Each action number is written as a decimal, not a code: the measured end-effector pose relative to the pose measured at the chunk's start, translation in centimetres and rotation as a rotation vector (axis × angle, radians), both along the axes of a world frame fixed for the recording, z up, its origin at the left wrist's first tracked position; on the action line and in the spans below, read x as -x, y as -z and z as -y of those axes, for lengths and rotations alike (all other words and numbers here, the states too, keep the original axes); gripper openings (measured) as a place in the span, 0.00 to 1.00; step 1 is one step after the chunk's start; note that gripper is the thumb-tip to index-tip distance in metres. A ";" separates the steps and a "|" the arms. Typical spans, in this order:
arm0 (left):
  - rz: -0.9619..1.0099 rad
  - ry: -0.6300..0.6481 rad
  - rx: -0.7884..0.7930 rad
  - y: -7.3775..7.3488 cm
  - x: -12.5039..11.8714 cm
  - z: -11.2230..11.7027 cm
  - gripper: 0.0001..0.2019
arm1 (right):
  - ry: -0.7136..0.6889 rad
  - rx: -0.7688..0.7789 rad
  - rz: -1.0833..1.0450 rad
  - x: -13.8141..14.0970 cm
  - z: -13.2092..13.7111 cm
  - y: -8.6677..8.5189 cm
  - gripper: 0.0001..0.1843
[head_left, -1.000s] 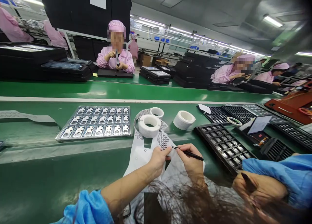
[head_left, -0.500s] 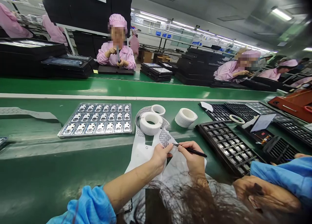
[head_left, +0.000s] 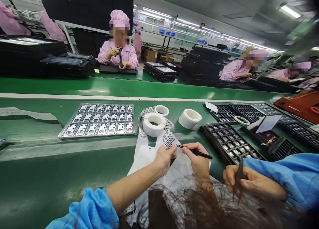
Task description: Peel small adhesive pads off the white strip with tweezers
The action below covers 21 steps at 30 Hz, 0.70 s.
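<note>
Head view: silver tray (head_left: 98, 120) and black tray (head_left: 230, 143) hold small parts.

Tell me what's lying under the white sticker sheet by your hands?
The sticker sheet lies on the green table. Left hand holds its edge; right hand points tweezers at it. Whatever is beneath the nearer part is hidden.

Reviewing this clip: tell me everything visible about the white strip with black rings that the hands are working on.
The white backing strip printed with small black rings looks like thin, glossy paper liner. It unwinds from a white roll on the green bench and curves toward the person, widening into blank white sheet. The left hand pinches its near edge; the right hand holds thin black tweezers, tip at the ring cluster.
</note>
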<state>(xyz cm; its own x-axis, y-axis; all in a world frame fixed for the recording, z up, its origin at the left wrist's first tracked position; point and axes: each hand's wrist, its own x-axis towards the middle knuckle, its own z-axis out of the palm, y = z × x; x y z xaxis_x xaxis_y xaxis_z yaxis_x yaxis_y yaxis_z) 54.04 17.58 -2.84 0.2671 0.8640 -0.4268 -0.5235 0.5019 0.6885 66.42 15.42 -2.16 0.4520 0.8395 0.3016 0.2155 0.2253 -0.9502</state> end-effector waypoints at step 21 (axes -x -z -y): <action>0.007 0.019 0.048 -1.0 0.1 -0.2 0.06 | -0.017 -0.120 0.065 0.5 0.4 0.1 0.11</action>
